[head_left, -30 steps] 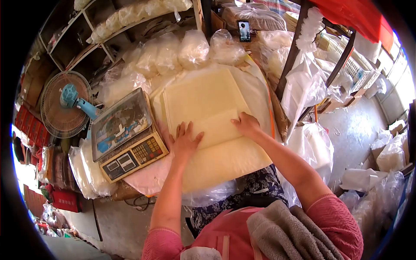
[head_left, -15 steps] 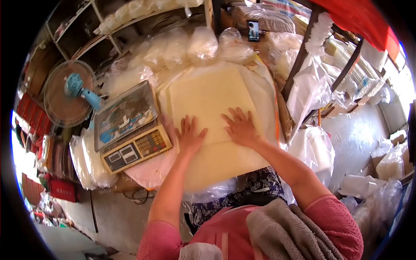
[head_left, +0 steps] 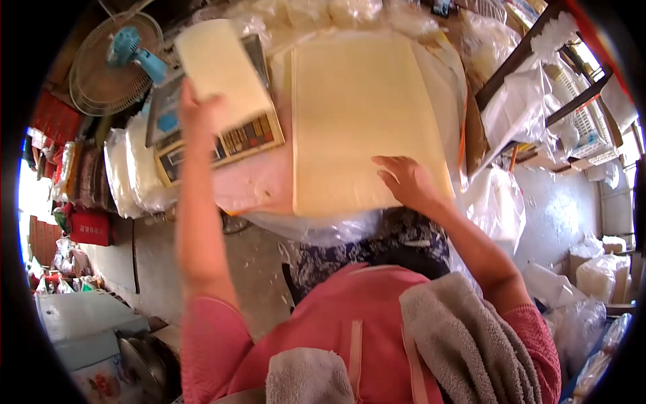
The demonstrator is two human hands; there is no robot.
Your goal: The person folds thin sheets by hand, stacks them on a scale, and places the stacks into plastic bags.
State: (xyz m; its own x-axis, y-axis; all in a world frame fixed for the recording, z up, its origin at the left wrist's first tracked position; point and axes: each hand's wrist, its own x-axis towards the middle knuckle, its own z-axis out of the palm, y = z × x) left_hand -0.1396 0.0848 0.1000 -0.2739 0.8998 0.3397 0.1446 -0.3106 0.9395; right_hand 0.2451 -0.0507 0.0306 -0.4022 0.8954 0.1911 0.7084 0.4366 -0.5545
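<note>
Where left hand grips it by lower edge, folded sheet bundle stands raised, covering most of scale behind it. Left arm stretched up and forward, fingers clamped on bundle. Right of that hand: big sheet stack, lying flat. Right hand rests on stack's near right corner, palm down, fingers loose, grasping nothing. Beyond left hand: blue fan. Left of left forearm: bagged goods.
</note>
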